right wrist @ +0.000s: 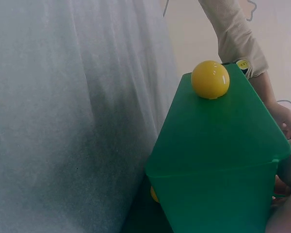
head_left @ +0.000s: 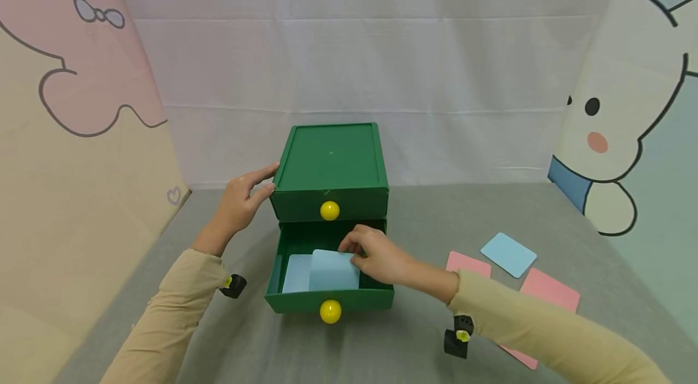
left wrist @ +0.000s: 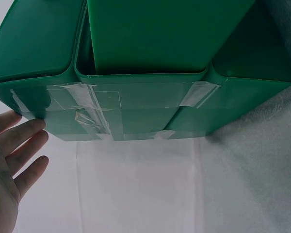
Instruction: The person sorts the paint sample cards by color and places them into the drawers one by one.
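Observation:
A green drawer cabinet (head_left: 330, 157) stands on the grey cloth, one drawer (head_left: 360, 299) pulled out below its top section. My left hand (head_left: 240, 202) touches the cabinet's left side near the top; in the left wrist view its extended, spread fingers (left wrist: 26, 133) meet the taped side wall. Inside the pulled-out drawer, the right hand (head_left: 378, 257) pinches a light blue card (head_left: 334, 272) by its upper right corner. Another light blue card (head_left: 297, 272) lies partly behind it, to the left. In the right wrist view the drawer hides most of the right hand.
Pink cards (head_left: 551, 289) and a light blue card (head_left: 509, 255) lie on the cloth at the right, partly covered by the right sleeve. Round yellow knobs (head_left: 329, 211) stick out of the drawer fronts. A white curtain (head_left: 360, 69) hangs behind the cabinet.

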`<state>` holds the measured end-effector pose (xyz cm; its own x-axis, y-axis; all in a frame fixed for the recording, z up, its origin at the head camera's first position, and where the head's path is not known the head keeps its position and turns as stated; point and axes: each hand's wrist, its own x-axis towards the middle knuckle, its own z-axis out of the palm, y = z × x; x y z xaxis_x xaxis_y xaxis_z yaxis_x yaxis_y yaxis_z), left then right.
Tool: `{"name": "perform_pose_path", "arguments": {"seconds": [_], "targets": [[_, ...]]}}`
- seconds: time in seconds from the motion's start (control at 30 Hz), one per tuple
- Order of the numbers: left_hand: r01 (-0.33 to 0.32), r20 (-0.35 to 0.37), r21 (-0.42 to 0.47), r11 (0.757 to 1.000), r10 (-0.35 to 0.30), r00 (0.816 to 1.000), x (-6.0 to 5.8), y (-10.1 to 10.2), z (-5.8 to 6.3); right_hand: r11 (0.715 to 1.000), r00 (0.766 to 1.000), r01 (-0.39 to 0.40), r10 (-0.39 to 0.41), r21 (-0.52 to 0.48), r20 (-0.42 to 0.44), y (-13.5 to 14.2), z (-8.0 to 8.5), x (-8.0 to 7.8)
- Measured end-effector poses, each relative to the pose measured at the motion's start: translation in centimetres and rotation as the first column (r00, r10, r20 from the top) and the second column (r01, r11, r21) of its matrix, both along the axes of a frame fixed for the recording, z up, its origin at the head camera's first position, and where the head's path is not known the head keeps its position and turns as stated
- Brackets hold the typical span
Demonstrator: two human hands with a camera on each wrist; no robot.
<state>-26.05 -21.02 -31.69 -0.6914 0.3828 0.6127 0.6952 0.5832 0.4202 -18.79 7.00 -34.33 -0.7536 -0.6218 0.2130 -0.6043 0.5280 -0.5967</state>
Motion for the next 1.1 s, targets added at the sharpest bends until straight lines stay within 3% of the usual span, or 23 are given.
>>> {"name": "perform_pose_path", "arguments": {"seconds": [0.3,0.57,0.77,1.1], "targets": [[0.003,0.008,-0.003,1.000,-0.003,1.000,0.0,0.1,0.0,0.999,1.000,0.008,-0.009,-0.037,-0.020,0.1,0.1,-0.2],[0.001,0.002,-0.001,1.000,-0.001,1.000,0.1,0.1,-0.1,0.993,1.000,-0.012,0.011,-0.113,-0.008,1.2,1.5,-0.4],[0.011,0.004,0.016,1.000,-0.011,1.000,0.0,0.1,-0.1,0.985,0.999,0.006,0.000,-0.175,0.036,2.9,3.1,-0.4],[0.010,0.005,0.010,1.000,-0.010,1.000,0.1,0.1,0.1,0.976,0.998,0.067,-0.065,-0.208,0.017,6.9,4.4,-1.0]]}}
